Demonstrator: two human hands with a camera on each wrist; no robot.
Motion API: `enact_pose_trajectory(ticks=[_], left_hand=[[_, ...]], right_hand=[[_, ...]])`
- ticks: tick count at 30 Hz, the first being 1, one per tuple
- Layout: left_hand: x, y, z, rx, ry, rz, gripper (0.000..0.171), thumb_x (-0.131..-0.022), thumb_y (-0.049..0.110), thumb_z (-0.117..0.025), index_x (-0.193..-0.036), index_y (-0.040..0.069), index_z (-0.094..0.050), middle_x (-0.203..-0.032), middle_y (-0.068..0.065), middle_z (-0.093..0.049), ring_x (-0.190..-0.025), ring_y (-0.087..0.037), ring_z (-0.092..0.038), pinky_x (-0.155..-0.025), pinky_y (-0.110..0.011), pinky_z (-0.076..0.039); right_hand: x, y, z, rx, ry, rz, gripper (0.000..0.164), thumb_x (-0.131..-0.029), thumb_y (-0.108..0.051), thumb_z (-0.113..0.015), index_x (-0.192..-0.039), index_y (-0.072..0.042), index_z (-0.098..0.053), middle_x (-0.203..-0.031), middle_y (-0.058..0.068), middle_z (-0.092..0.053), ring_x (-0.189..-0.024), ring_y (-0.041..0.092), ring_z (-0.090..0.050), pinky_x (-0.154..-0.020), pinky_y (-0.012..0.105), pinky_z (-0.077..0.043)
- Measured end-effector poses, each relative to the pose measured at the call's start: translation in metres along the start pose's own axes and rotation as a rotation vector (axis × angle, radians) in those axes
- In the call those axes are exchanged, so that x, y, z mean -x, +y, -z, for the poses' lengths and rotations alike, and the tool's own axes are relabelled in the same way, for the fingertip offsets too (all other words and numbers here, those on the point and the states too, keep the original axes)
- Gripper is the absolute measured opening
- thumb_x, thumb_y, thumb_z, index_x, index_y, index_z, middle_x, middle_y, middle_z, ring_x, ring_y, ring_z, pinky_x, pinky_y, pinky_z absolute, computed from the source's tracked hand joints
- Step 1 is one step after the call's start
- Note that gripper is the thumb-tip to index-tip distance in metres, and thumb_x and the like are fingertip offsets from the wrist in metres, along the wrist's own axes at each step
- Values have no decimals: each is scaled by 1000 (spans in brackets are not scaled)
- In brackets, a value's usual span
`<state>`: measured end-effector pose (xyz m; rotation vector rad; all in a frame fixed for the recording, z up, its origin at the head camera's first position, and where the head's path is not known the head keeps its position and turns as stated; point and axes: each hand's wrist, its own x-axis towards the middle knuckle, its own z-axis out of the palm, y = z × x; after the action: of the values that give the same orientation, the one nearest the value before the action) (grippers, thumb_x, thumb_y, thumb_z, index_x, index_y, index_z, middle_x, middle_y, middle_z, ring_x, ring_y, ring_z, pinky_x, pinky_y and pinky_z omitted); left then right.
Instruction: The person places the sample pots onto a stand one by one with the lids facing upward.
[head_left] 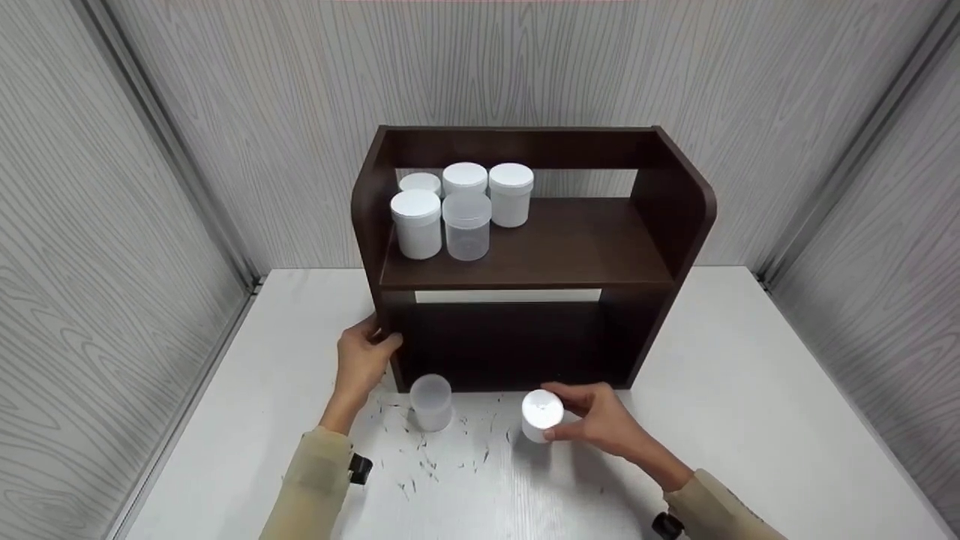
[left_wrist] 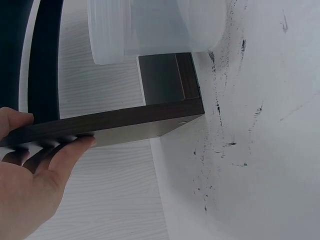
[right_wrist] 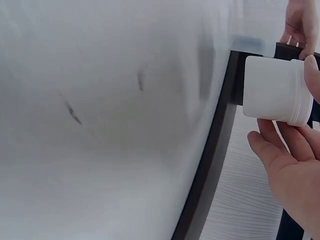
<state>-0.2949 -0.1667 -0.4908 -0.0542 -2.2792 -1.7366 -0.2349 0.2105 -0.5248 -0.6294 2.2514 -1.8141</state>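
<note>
A dark brown two-tier shelf [head_left: 525,266] stands on the white table. My left hand [head_left: 364,360] grips the front edge of its left side panel [left_wrist: 115,120], thumb on one face and fingers on the other. In front of the shelf, my right hand [head_left: 600,420] holds a white lidded jar [head_left: 541,416] upright between thumb and fingers; whether its base touches the table I cannot tell. A translucent jar [head_left: 432,405] stands on the table by the shelf's front left corner, apart from both hands.
On the upper tier's left half stand several white jars [head_left: 417,232] and a translucent jar [head_left: 468,236]. Dark scuff marks [head_left: 427,465] streak the table [head_left: 750,412]. Wood-grain panels [head_left: 525,60] enclose the table at the back and both sides.
</note>
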Motion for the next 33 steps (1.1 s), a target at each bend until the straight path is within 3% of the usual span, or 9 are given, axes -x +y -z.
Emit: enact_pose_trajectory(ticks=[13,22,33], left_hand=[[-1,-2,0,-7,-14,0,53,-95,4,-68,-144,-10,-56,-141,-28,-62,-126,-41,-64,-99,-44,-58],[-1,-4,0,-12,-4,-3,48,-94,3,-69,-140,-8,-61,-136,-25,-66,-121,-38,-67,-96,-38,-59],[0,-2,0,-5,-2,5,50,-95,5,-69,-142,-8,-60,-137,-25,-65,-122,-38,-67,-96,-38,-60]], right_hand=[[6,-37,19,32,6,16,71,-77,-2,-93,-138,15,-60,-138,26,-64,-131,39,-60,-106,35,-53],[6,-66,29,92,9,20,71,-78,-7,-94,-139,9,-62,-138,21,-66,-127,34,-64,-104,34,-55],[1,-106,40,46,17,-26,71,-78,-4,-93,-141,8,-62,-140,20,-65,-131,31,-61,-106,38,-53]])
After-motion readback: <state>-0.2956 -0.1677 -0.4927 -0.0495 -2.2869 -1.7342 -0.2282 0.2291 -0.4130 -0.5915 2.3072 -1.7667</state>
